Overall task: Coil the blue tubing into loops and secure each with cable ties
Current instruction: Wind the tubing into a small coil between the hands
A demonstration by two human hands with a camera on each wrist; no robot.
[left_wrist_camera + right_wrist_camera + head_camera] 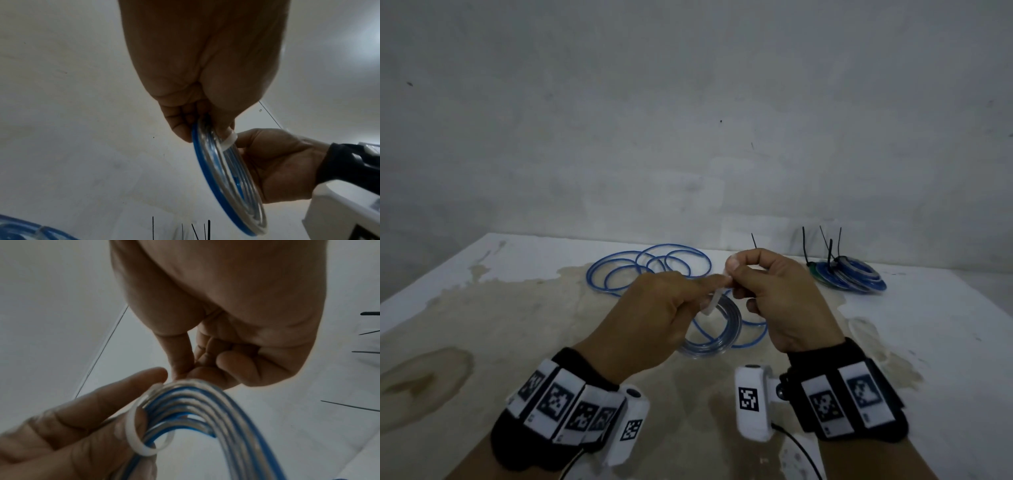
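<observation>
A small coil of clear and blue tubing (722,330) hangs above the table between my hands. A white cable tie (711,304) is looped round its top. My left hand (717,282) grips the coil at the tie; in the left wrist view the coil (224,175) hangs from its curled fingers (185,129). My right hand (734,275) pinches the tie's end with thumb and forefinger. In the right wrist view the tie (133,431) circles the strands (205,402) beside the left hand's fingers (123,394), with the right fingertips (185,373) touching the coil's top.
Loose blue tubing (647,270) lies in wide loops on the stained white table (517,325) behind my hands. Several finished coils (849,275) with upright black tie tails (804,246) sit at the back right near the wall. One black tie tip (754,241) shows behind my right hand.
</observation>
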